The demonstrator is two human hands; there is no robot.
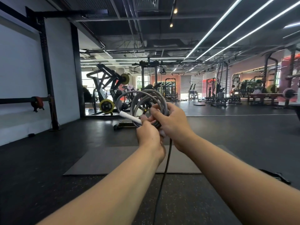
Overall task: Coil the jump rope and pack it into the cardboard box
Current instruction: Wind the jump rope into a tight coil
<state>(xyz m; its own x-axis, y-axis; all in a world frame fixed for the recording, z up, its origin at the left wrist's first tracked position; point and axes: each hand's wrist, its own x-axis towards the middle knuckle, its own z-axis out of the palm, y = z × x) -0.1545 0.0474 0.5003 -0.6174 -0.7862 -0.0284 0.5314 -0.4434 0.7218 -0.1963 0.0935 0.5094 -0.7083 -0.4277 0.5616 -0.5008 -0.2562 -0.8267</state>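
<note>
Grey jump rope (148, 101) in upright loops, white handle (129, 117) jutting left, black tail hanging down

Gym machines (107, 88) on dark rubber floor (48, 159).

The floor (48, 159) is dark rubber with small light specks near the camera. A grey rectangular mat (129, 159) lies flat on it in the middle. A black strap (277, 175) lies on the floor at the right, just beside the mat's right corner. Further back, a plate-loaded machine (107, 88) stands on the floor at the left, and weight racks (217, 95) stand at the right
</note>
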